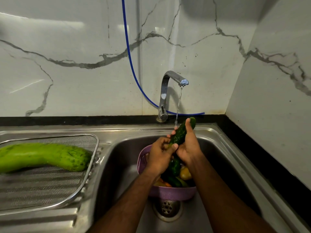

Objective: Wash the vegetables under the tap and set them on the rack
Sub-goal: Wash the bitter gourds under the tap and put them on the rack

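fingers (pixel 188 132) grip cucumber (pixel 180 133) tilted up-right toward tap (pixel 170 84).

My left hand (pixel 159 154) and right hand (pixel 188 145) both grip dark green bumpy cucumber (pixel 180 133) under thin stream from steel tap (pixel 170 86), above purple plastic basket (pixel 171 192) of vegetables in steel sink (pixel 218 148). Long pale green gourd (pixel 42 156) lies on wire mesh rack (pixel 42 189), left.

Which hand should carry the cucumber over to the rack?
Left, probably. The left hand already grips the cucumber, and the rack lies on its side; the right hand would cross over.
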Demonstrator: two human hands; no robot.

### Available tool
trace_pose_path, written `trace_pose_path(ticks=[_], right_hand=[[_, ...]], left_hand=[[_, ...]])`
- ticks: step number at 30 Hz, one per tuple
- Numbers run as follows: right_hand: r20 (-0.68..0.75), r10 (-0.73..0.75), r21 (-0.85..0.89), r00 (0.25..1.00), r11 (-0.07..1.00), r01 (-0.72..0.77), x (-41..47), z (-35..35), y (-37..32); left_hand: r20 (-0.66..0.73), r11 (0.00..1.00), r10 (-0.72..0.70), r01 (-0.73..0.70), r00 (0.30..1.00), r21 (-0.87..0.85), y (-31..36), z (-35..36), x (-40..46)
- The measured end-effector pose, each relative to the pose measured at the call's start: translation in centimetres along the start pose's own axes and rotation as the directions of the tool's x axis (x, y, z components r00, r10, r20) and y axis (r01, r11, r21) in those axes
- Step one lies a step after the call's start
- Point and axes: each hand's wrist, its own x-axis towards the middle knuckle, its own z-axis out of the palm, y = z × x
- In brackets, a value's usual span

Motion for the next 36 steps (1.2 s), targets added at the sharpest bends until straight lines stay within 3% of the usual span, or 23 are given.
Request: trace_pose_path(ticks=[5,8,12,16,19,24,32,36], right_hand=[[0.111,0.076,-0.129,0.991,0.99,-0.062,-0.3,-0.3,0.1],[0.191,0.085,-0.268,0.978,0.963,-0.031,-0.9,-0.5,0.5],[0.165,0.039,-0.202,0.985,0.979,-0.005,-1.5,-0.1,0.6],[0.153,0.008,-0.207,0.988,0.978,0.024,-0.8,-0.5,0.3],[0.039,0.007,-0.241,0.999,0.971,0.003,-0.6,-0.1,0.4],[-0.084,-0.024,-0.284,0.996,0.959,-0.001,-0.3,0.5,1.1],[0.085,0.0,-0.326,0.996,0.945,0.028,-0.6,0.2,1.6],[-0.009,-0.123,-0.379,0.992,0.919,0.11,-0.6,1.2,2.1]], left_hand=[[-0.047,0.999,0.047,-0.046,0.998,0.019,0.4,-0.6,0.2],[-0.025,0.995,-0.065,0.063,0.998,-0.071,0.7,-0.8,0.1],[0.27,0.854,-0.307,0.39,0.912,-0.346,1.5,-0.5,-0.2],[0.431,0.744,-0.348,0.525,0.832,-0.413,1.4,-0.8,0.0],[0.4,0.746,-0.396,0.543,0.827,-0.386,1.3,-1.1,0.1],[0.191,0.856,-0.376,0.418,0.907,-0.304,0.7,-1.1,0.2],[0.011,0.907,-0.293,0.282,0.956,-0.312,0.4,-0.6,0.6],[-0.074,0.97,-0.211,0.199,0.975,-0.141,0.1,-0.6,0.6]])
